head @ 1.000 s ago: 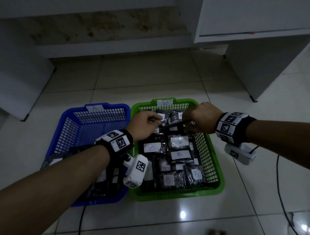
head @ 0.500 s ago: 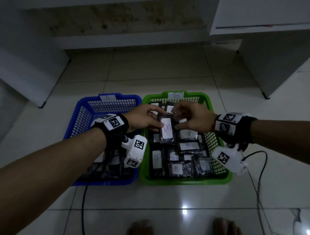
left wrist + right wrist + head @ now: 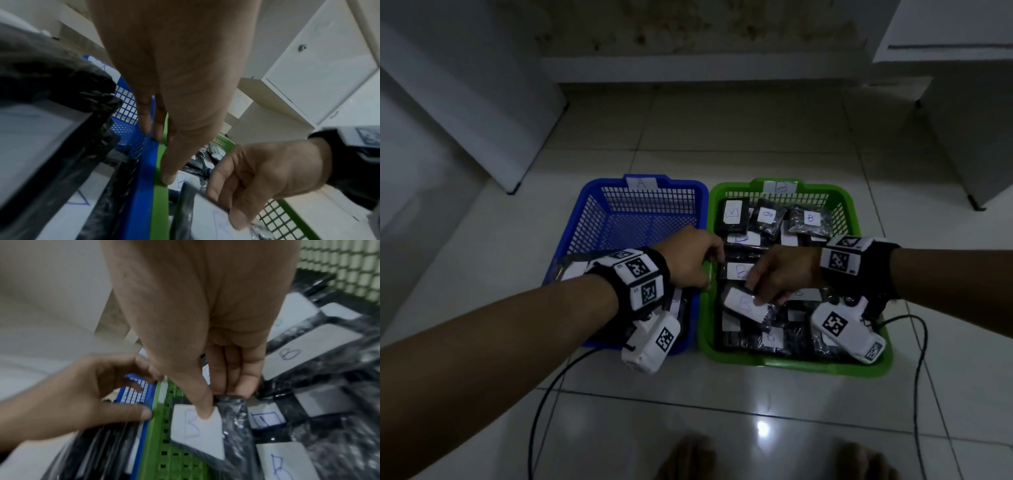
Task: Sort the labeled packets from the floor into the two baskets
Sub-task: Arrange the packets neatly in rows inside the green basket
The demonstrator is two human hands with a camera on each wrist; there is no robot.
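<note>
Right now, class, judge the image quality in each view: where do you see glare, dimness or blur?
Head view: dim, with a glare spot on the floor tile. Left wrist view: the black packets at left are smeared. Right wrist view: soft, yet the held packet reads B.

Right hand pinches a B-labeled packet, seemingly above the green basket
</note>
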